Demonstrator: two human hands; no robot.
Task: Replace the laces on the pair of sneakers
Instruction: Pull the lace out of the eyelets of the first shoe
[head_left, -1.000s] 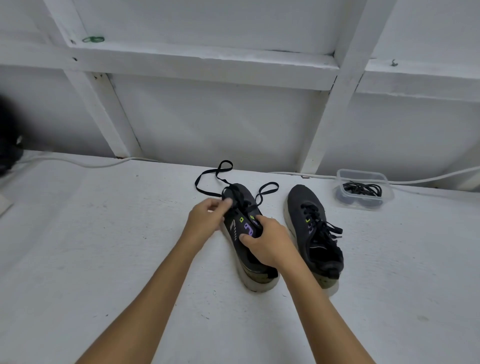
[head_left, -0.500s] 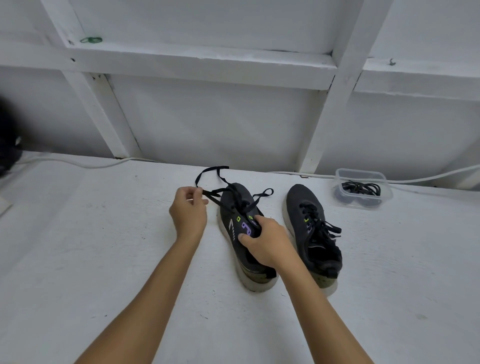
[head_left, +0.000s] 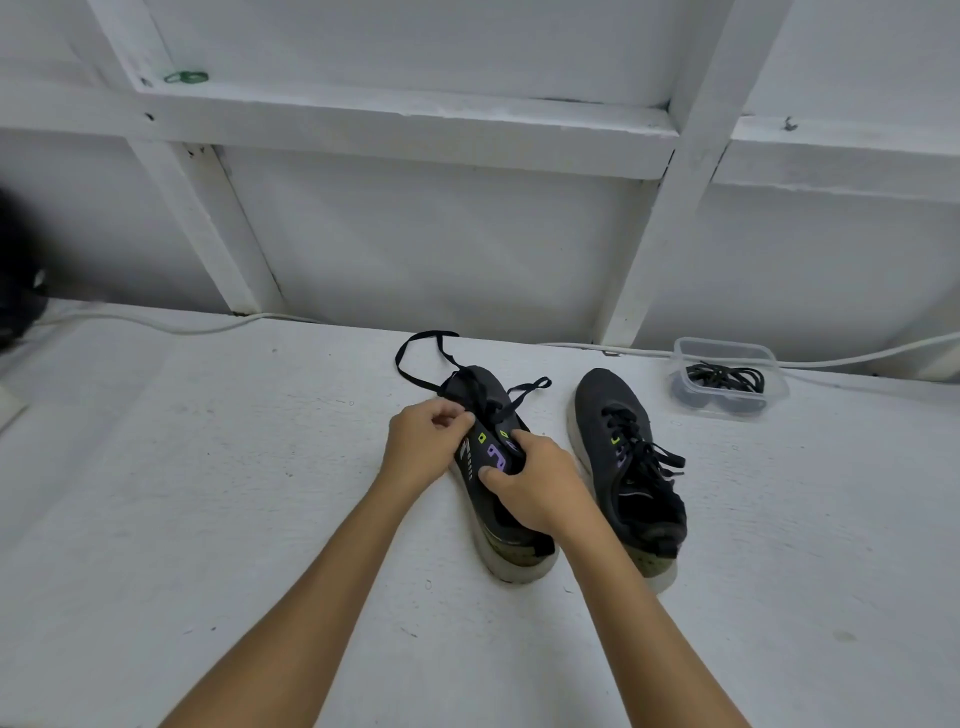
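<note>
Two dark sneakers with pale soles stand side by side on the white surface. The left sneaker (head_left: 480, 395) has a loose black lace (head_left: 415, 358) trailing past its toe in loops. My left hand (head_left: 423, 441) pinches the lace at the eyelets on the shoe's left side. My right hand (head_left: 535, 488) grips the left sneaker around its tongue and collar, covering the opening. The right sneaker (head_left: 618, 447) stands untouched, its black lace threaded and loosely spread.
A clear plastic container (head_left: 727, 376) holding coiled black laces sits at the back right. A white cable (head_left: 171, 325) runs along the foot of the white framed wall. A dark object (head_left: 15, 291) shows at the left edge.
My left hand, which had pulled the lace out to the left, has come back to the shoe's eyelets. The lace loop lies slack beyond the toe again. My right hand stayed on the shoe.
</note>
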